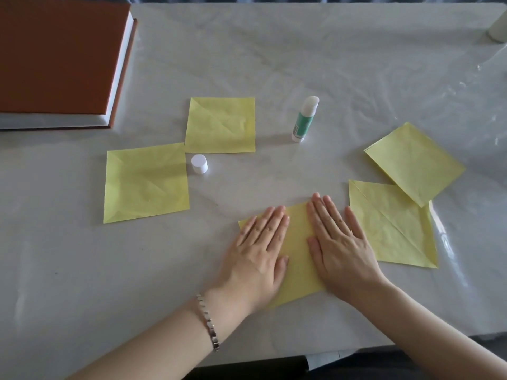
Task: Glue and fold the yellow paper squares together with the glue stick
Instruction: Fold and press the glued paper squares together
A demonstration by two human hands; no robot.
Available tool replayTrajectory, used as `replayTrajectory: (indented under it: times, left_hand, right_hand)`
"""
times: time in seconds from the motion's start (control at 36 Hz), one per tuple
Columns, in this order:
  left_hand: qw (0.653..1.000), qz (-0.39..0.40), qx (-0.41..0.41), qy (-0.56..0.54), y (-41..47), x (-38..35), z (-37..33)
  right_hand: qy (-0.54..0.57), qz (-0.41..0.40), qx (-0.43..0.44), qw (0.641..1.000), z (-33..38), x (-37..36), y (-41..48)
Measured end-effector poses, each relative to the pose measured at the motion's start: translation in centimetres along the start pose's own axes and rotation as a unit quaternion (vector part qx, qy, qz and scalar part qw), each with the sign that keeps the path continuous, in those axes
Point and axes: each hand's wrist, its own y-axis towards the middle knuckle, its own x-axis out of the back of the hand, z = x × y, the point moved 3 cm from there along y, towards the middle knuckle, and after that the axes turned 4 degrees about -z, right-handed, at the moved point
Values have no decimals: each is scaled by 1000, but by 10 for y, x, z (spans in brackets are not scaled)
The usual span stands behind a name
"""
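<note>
Fingers lie straight and flat on both sides. I see the left hand and right hand pressing palm-down on the folded yellow paper near the table's front edge, gripping nothing. I read the glue stick as upright and uncapped farther back. Its white cap stands well apart to the left, just beside the near-left square and far-left square. At the right, the far-right square overlaps the near-right square.

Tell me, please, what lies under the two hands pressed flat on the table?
A yellow paper lies under the left hand and right hand; its middle strip and corners show. The parts beneath the palms are covered, so any glue or fold there cannot be seen.
</note>
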Motion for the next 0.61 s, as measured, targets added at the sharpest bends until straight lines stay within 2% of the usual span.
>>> replayTrajectory:
  times: [0.19,0.42,0.61]
  left_hand:
    - [999,18,20,29,-16,4,19]
    - [999,39,16,31,-16,4,19]
    - [998,63,15,23,-16,5,21]
  right_hand:
    - [0,-17,3,1000,8,2,-3]
    - [20,68,146,987,28,2,-42]
    - [33,91,176,980,19,11,-60]
